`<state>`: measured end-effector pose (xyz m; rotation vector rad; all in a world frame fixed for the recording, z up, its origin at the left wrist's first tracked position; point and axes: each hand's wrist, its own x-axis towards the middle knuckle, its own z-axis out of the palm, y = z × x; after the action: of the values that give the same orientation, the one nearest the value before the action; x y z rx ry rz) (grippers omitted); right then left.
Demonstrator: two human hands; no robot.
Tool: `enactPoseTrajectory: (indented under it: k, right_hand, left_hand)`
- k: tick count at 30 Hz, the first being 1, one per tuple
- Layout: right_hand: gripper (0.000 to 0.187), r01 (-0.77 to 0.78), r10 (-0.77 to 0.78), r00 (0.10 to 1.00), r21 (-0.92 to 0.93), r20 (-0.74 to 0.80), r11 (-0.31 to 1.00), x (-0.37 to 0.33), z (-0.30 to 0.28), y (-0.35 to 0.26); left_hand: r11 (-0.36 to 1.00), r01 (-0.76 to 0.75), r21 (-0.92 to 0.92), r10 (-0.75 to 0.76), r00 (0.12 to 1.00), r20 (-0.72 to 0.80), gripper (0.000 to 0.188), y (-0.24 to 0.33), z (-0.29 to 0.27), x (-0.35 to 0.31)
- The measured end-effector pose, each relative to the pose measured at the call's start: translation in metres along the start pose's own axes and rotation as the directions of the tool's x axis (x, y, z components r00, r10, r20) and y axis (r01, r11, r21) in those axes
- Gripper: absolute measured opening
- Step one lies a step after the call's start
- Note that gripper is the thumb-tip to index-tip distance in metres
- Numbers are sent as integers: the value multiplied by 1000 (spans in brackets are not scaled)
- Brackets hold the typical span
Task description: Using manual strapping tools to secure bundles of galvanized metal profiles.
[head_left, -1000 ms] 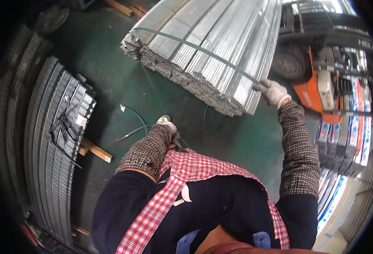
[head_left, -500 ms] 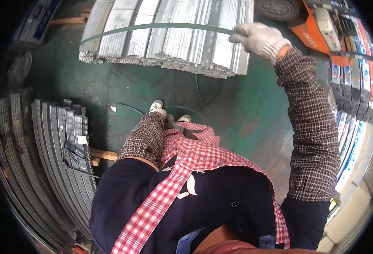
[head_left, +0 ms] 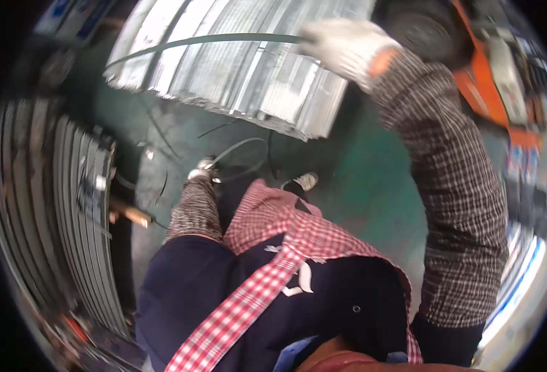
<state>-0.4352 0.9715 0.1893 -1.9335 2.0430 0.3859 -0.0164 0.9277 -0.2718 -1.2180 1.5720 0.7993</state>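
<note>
A stack of long silvery metal profiles [head_left: 224, 68] lies ahead of me, with a dark green strap [head_left: 224, 38] running across its top. My right hand [head_left: 348, 49], in a white knitted glove, is closed on this strap above the right part of the stack. Lower down on the left, my left hand [head_left: 201, 170], also gloved, hangs low beside my legs. A loose length of strap [head_left: 239, 145] curves up from its fingers, which look closed on it, though blurred. The stack's far end is out of view.
Racks of long dark metal profiles [head_left: 84, 211] stand at the left, with a wooden block [head_left: 131, 214] beside them. An orange vehicle [head_left: 481, 93] with a black wheel [head_left: 425, 34] is at the upper right. Loose strap pieces lie on the green floor [head_left: 366, 186]. Blue-white packages [head_left: 521, 260] line the right.
My right hand has moved left along the stack's top with the strap. My left hand has shifted left, and the view has turned, so the stack appears more tilted.
</note>
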Motion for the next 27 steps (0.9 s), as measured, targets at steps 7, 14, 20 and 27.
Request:
enactPoseTrajectory:
  k: [7,14,20,27]
  right_hand:
    - [40,-277,267,960,136,87,951,-3,22,88]
    - [43,-335,333,942,67,36,940,39,-13,142]
    - [43,-371,371,927,4,52,929,68,-21,176]
    - [31,-194,177,981,545,84,815,130,-51,138]
  left_hand:
    - [966,176,191,-170,984,-47,35,11,108,-46]
    - [938,-255,-233,79,814,-575,30,-3,266,-47]
    - [840,478,257,-277,785,-553,25,130,153,-4]
    - [778,595,-203,-589,577,-565,25,45,55,-70]
